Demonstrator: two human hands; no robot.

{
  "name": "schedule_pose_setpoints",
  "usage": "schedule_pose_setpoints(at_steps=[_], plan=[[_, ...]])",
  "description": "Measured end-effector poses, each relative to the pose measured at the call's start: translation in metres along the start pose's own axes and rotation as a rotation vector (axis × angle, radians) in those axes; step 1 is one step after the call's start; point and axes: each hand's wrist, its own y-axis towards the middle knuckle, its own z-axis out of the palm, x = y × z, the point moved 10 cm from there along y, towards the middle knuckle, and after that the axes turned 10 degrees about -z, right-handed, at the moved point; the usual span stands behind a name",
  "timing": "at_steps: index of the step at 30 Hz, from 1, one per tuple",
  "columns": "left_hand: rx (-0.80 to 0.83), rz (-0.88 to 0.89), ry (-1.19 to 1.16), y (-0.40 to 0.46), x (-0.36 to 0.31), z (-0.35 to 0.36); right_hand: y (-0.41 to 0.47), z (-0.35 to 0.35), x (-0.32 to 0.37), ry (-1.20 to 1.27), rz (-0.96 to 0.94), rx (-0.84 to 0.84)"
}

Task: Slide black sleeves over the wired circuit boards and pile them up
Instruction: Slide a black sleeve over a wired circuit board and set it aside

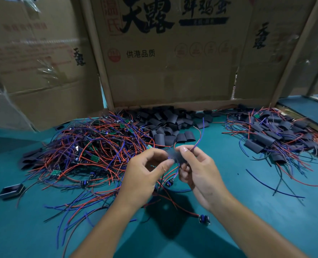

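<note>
Black sleeve (178, 157) up above the counter (219, 211), pinched by fingers of both the left hand (145, 175) and right hand (197, 170), and trailing wires (199, 135) could snag, bunching it short of the board.

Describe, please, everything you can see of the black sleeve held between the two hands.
The black sleeve is a short, flat, matte piece of tubing, blurred in this view. It is held above the teal table, pinched between the left hand and the right hand. Red and blue wires rise from its far end, and more hang below. Whether a board sits inside cannot be told.
</note>
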Motion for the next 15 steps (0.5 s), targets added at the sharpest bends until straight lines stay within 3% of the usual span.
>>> schedule_pose_setpoints(at_steps=[6, 15], plan=[[0.01, -0.076, -0.241, -0.001, 0.003, -0.001, 0.002, 0.013, 0.009, 0.166, -0.052, 0.199], [0.085, -0.119, -0.304, -0.001, 0.003, 0.003, 0.004, 0.015, 0.016, 0.063, -0.117, 0.279]])
